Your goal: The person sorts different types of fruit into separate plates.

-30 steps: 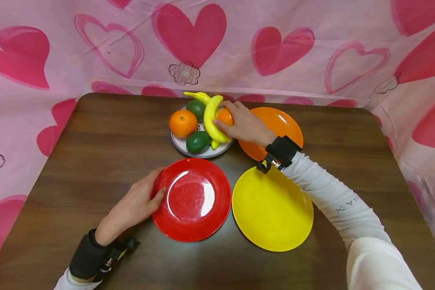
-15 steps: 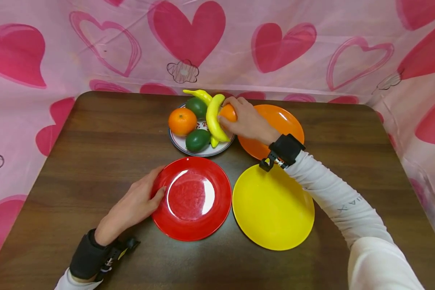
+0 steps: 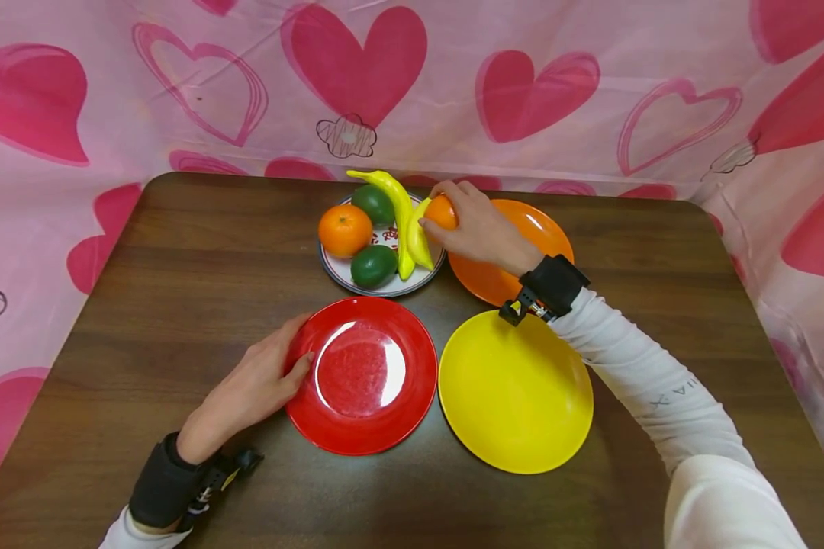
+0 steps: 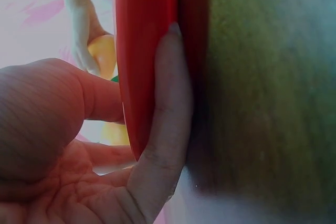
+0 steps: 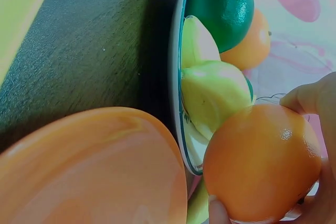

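My left hand (image 3: 247, 389) holds the left rim of the red plate (image 3: 360, 381). In the left wrist view, the thumb lies on one face of the red plate (image 4: 140, 35) and a finger along its underside. My right hand (image 3: 484, 229) grips an orange (image 3: 442, 212) at the right edge of a patterned white plate (image 3: 340, 268). Fingertips show around that orange (image 5: 262, 163) in the right wrist view. Two bananas lie side by side on the white plate, one long banana (image 3: 400, 200) and a nearer banana (image 3: 419, 236). Another orange (image 3: 345, 231) sits at its left.
Two dark green oval fruits share the white plate, a front green fruit (image 3: 374, 267) and a back green fruit (image 3: 372, 204). An orange plate (image 3: 532, 238) lies under my right forearm, with a yellow plate (image 3: 515, 396) nearer. Heart-patterned cloth (image 3: 453, 84) hangs behind the wooden table (image 3: 192, 267).
My right hand has shifted right with the orange. The nearer banana, which leaned across the other, has dropped down beside it. My left hand stays on the red plate.
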`<state>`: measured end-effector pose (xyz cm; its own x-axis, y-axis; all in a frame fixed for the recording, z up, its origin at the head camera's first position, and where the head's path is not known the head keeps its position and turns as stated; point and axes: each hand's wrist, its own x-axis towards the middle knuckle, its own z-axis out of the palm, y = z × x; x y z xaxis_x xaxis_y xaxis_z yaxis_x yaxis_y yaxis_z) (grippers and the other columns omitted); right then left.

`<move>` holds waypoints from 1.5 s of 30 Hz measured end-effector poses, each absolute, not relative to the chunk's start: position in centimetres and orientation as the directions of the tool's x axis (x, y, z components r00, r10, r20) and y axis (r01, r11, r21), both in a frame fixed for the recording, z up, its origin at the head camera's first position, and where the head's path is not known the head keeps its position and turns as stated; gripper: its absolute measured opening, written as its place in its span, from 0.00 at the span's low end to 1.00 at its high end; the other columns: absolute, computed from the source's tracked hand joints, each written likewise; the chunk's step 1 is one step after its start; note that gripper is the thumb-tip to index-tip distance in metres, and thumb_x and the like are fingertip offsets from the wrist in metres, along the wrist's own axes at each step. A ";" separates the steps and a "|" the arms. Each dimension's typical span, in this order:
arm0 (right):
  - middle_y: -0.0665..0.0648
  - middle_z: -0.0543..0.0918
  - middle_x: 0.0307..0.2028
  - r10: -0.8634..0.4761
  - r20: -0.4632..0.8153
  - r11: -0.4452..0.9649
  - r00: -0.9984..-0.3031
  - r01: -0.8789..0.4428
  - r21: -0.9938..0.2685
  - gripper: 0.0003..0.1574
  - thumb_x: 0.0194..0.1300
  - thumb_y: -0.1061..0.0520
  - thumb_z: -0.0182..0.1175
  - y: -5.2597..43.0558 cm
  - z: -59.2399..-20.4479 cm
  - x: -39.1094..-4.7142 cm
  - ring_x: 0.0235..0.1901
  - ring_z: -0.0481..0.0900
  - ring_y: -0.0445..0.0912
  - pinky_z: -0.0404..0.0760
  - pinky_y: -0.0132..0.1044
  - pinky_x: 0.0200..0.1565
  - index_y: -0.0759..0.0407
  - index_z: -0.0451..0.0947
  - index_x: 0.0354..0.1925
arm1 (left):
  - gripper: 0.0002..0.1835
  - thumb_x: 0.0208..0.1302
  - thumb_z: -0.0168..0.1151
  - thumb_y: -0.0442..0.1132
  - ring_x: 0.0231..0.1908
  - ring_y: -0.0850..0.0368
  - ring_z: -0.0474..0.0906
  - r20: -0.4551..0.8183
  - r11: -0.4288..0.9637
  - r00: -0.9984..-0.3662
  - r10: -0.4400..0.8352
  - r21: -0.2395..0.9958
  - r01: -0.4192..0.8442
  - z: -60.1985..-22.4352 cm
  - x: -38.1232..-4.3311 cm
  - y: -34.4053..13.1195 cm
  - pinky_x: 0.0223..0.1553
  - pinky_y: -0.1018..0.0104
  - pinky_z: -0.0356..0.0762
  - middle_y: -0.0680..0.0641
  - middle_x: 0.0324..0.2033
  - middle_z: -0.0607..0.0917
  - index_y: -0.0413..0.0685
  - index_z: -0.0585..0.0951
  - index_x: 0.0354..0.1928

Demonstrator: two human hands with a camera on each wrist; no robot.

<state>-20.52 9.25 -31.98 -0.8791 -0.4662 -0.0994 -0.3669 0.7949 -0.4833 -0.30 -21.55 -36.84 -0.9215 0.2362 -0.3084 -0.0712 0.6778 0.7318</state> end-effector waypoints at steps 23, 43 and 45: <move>0.54 0.74 0.59 -0.748 0.021 0.607 -0.664 -0.696 -0.382 0.38 0.66 0.34 0.64 6.6 -30.2 -11.9 0.47 0.73 0.46 0.83 0.34 0.38 0.48 0.70 0.67 | 0.39 0.68 0.67 0.38 0.34 0.58 0.82 -0.284 0.684 -0.931 0.231 0.728 -0.053 -36.7 -0.1 -21.6 0.34 0.68 0.87 0.38 0.58 0.78 0.43 0.59 0.75; 0.53 0.70 0.70 -0.885 -0.300 0.439 -0.356 -0.851 -0.288 0.45 0.67 0.32 0.62 0.8 -32.7 -5.4 0.64 0.70 0.51 0.83 0.40 0.58 0.42 0.63 0.75 | 0.39 0.69 0.66 0.41 0.53 0.44 0.83 -0.226 0.710 -0.945 0.237 0.704 0.009 -37.0 0.0 -21.5 0.45 0.54 0.88 0.36 0.67 0.74 0.42 0.59 0.76; 0.53 0.71 0.70 -0.884 -0.307 0.437 -0.352 -0.857 -0.273 0.45 0.66 0.32 0.63 0.6 -33.0 -5.3 0.64 0.70 0.51 0.83 0.41 0.58 0.42 0.64 0.75 | 0.39 0.69 0.66 0.42 0.53 0.44 0.83 -0.228 0.713 -0.945 0.236 0.701 0.009 -37.0 0.0 -21.5 0.45 0.55 0.88 0.36 0.67 0.74 0.42 0.59 0.76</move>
